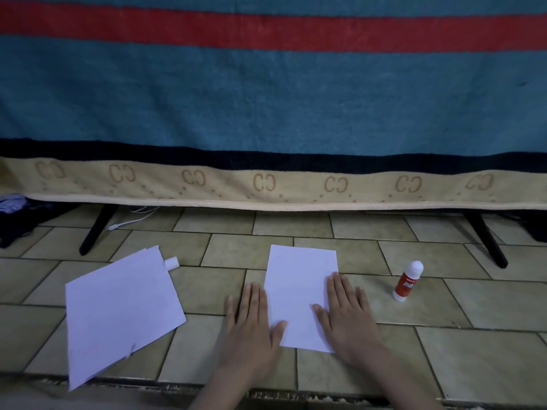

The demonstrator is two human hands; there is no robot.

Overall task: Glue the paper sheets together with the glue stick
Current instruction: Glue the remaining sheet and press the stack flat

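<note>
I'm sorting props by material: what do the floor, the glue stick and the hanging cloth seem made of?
Floor: likely glazed ceramic tile, with grout lines and a faint sheen. Glue stick: probably smooth plastic, a red-labelled white tube with a rounded tip. Hanging cloth: woven or terry textile, with a fuzzy matte surface.

Striped blanket (266, 99) hangs above tiled floor (473, 335); white cable (130, 221) beside black leg (96, 230).

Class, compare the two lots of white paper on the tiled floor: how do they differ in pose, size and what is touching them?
The middle paper lies nearly square to the viewer; the left paper lies skewed. The middle paper looks smaller. The left hand and right hand rest flat on the middle paper's edges; nothing touches the left paper. Both are white.
</note>
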